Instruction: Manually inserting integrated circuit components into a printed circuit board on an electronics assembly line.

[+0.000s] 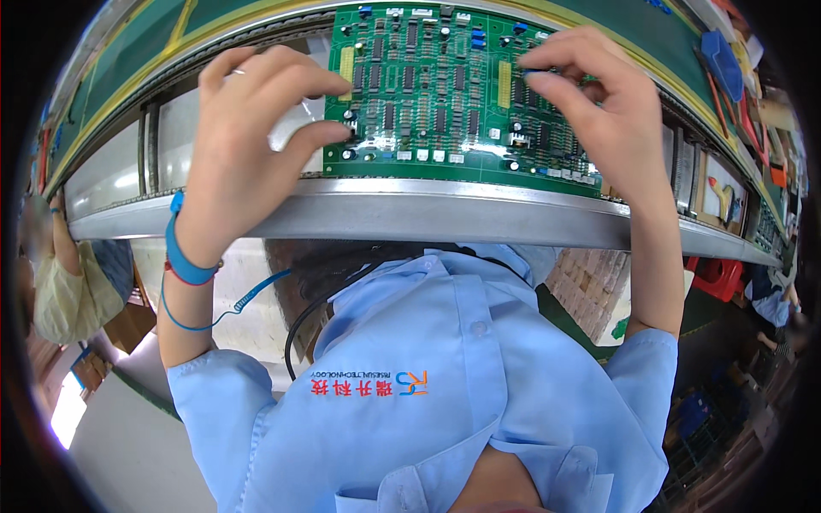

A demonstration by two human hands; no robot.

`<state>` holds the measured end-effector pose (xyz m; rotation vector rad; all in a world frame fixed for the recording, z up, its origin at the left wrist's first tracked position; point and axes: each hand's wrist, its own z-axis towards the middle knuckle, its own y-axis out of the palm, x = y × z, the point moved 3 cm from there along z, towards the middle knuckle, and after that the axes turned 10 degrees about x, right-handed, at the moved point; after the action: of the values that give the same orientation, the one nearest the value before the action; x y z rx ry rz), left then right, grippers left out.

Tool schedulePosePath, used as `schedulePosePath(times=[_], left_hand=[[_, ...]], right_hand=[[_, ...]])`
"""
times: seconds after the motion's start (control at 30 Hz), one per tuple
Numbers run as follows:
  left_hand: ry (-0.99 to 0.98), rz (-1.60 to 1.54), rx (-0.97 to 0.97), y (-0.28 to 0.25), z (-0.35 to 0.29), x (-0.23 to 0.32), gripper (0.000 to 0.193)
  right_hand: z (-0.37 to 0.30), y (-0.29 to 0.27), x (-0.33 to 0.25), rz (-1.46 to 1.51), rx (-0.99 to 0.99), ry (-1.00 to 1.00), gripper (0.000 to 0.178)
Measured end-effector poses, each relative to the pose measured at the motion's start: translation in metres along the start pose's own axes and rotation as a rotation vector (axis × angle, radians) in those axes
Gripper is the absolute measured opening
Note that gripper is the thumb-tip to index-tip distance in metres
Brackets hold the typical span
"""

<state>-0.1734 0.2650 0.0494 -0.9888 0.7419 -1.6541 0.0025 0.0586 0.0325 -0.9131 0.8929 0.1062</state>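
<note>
A green circuit board [410, 167] packed with chips, capacitors and white connectors lies on the metal-railed track before me. My left hand [256, 128] is at its left end, index finger and thumb spread apart. The index tip is by a yellow strip part [345, 70], and the thumb tip is beside a small upright component near the board's left edge. Over the right part of the board, my right hand [603, 107] has thumb and index finger pinched together. A small dark bit shows between those tips, too small to name. A second yellow strip part [505, 84] is just left of them.
A silver rail [410, 209] runs along the near side of the board. A blue wrist strap [190, 261] with a coiled cord is on my left wrist. At the right are a blue bin [723, 67] and a red stool [717, 278]. Other people are at both sides.
</note>
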Motion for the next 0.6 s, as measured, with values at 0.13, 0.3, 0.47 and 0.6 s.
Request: schedulePosePath(times=[0.13,0.3,0.47,0.6], left_hand=[[-0.106,-0.030,0.033,-0.004,0.000,-0.020,0.023],[-0.110,-0.022,0.091,0.007,0.001,-0.034,0.017],[-0.120,-0.036,0.072,0.015,-0.003,-0.041,0.015],[-0.122,-0.040,0.079,0.016,-0.003,-0.043,0.014]], right_hand=[[0.011,0.020,-0.001,-0.031,-0.056,-0.024,0.016],[0.021,0.031,0.000,-0.170,0.032,-0.158,0.016],[0.022,0.036,0.001,-0.196,0.041,-0.196,0.026],[0.021,0.037,-0.004,-0.257,0.058,-0.268,0.024]])
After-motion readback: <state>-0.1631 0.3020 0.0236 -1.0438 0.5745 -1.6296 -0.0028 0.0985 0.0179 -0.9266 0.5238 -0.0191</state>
